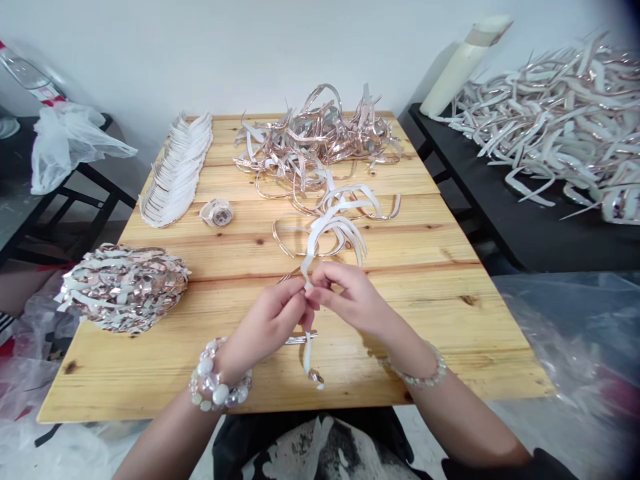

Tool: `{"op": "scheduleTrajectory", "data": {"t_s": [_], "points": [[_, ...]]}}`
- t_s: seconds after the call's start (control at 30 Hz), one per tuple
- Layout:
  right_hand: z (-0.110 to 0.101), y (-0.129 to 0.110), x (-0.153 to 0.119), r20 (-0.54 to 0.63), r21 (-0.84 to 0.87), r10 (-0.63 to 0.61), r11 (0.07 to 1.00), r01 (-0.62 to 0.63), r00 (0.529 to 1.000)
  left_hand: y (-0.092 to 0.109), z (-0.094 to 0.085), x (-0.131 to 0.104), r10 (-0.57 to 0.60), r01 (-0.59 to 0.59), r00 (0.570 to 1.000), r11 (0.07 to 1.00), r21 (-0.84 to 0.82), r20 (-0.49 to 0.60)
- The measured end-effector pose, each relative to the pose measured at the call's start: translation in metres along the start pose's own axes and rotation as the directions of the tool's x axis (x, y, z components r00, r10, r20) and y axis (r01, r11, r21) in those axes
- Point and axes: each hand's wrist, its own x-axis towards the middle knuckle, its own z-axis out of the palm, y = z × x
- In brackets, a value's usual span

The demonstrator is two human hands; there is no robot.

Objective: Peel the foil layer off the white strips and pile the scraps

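Near the front middle of the wooden table (400, 300), my left hand (273, 317) and my right hand (350, 293) meet with fingertips pinched on a white strip (314, 243). The strip curls away above my fingers, and its lower end hangs down below them. Just beyond my hands lie more loose curled strips (345, 200), white on one side and shiny rose-gold on the other. A short shiny piece (303, 339) lies on the wood under my left hand. My fingertips overlap, so the exact spot gripped is partly hidden.
A tangled strip pile (325, 133) covers the table's back. At left are a neat row of strips (177, 170), a small roll (217, 213) and a bundle (125, 287). The black table (520, 233) at right holds a heap (560, 120) and a tube (460, 70).
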Motion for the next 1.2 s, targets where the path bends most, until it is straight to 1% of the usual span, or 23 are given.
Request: {"op": "scheduleTrajectory", "data": {"t_s": [0.07,0.13,0.2,0.23,0.27,0.3,0.33,0.37,0.4,0.43,0.5,0.6,0.63,0.7,0.77,0.8,0.83,0.87,0.93,0.97,1.03,1.1,1.2], "points": [[-0.001,0.000,-0.001,0.040,-0.157,-0.124,0.979,0.129,0.991,0.000,-0.001,0.000,0.012,-0.013,1.000,0.996,0.083,0.010],[0.000,0.000,-0.001,0.048,-0.292,-0.213,0.931,0.218,0.976,-0.001,-0.001,0.000,0.035,-0.037,0.999,0.990,0.135,0.013],[0.003,0.001,-0.002,0.013,-0.322,-0.281,0.908,0.270,0.960,-0.001,0.000,0.000,0.072,-0.073,0.997,0.985,0.155,0.011],[0.005,0.001,-0.003,-0.016,-0.286,-0.290,0.918,0.274,0.957,-0.002,0.000,0.000,0.092,-0.094,0.996,0.984,0.151,0.016],[0.007,0.000,-0.004,-0.045,-0.212,-0.275,0.942,0.260,0.960,-0.002,0.000,0.000,0.115,-0.118,0.993,0.983,0.140,0.029],[0.009,0.000,-0.005,-0.067,-0.097,-0.234,0.969,0.227,0.970,-0.003,0.001,-0.001,0.140,-0.145,0.989,0.982,0.125,0.047],[0.011,0.000,-0.006,-0.080,0.051,-0.170,0.983,0.174,0.982,-0.004,0.001,-0.002,0.169,-0.176,0.983,0.978,0.111,0.067],[0.013,-0.001,-0.007,-0.085,0.215,-0.094,0.970,0.110,0.992,-0.004,0.001,-0.003,0.202,-0.210,0.976,0.972,0.100,0.086],[0.015,-0.002,-0.007,-0.083,0.377,-0.016,0.925,0.046,0.996,-0.005,0.001,-0.004,0.240,-0.249,0.965,0.964,0.094,0.102],[0.016,-0.003,-0.007,-0.076,0.519,0.054,0.855,-0.007,0.996,-0.005,0.002,-0.004,0.281,-0.292,0.953,0.952,0.094,0.112],[0.015,-0.004,-0.006,-0.049,0.714,0.154,0.697,-0.073,0.987,-0.004,0.003,-0.006,0.353,-0.367,0.926,0.925,0.100,0.134],[0.011,-0.006,-0.002,0.008,0.874,0.222,0.473,-0.114,0.975,-0.002,0.005,-0.006,0.451,-0.473,0.874,0.875,0.105,0.181],[0.010,-0.005,0.000,0.046,0.913,0.236,0.383,-0.136,0.971,-0.001,0.007,-0.006,0.483,-0.507,0.853,0.856,0.098,0.198],[0.009,-0.002,0.004,0.157,0.963,0.248,0.178,-0.204,0.956,-0.001,0.010,-0.005,0.541,-0.568,0.811,0.819,0.081,0.220],[0.009,0.003,0.007,0.267,0.962,0.233,-0.017,-0.271,0.935,-0.002,0.013,-0.004,0.575,-0.609,0.780,0.788,0.089,0.246],[0.010,0.006,0.008,0.301,0.953,0.228,-0.092,-0.287,0.926,-0.003,0.015,-0.003,0.583,-0.623,0.769,0.775,0.103,0.264],[0.011,0.008,0.009,0.324,0.944,0.226,-0.147,-0.296,0.919,-0.004,0.017,-0.002,0.588,-0.637,0.757,0.762,0.119,0.285],[0.011,0.011,0.009,0.341,0.935,0.225,-0.182,-0.304,0.913,-0.004,0.018,-0.002,0.590,-0.648,0.746,0.750,0.133,0.307],[0.013,0.012,0.009,0.366,0.924,0.226,-0.202,-0.323,0.903,-0.004,0.020,-0.002,0.598,-0.664,0.730,0.736,0.135,0.329],[0.013,0.012,0.009,0.360,0.928,0.232,-0.190,-0.321,0.903,-0.003,0.021,-0.002,0.608,-0.669,0.726,0.734,0.120,0.322],[0.013,0.009,0.009,0.308,0.951,0.250,-0.116,-0.287,0.918,0.000,0.019,-0.004,0.626,-0.661,0.731,0.748,0.054,0.272],[0.013,0.005,0.008,0.253,0.965,0.254,-0.004,-0.261,0.934,0.001,0.014,-0.007,0.618,-0.621,0.765,0.782,-0.045,0.184],[0.013,0.001,0.007,0.248,0.946,0.207,0.159,-0.282,0.946,-0.003,0.005,-0.010,0.536,-0.522,0.844,0.823,-0.225,0.005]]}}
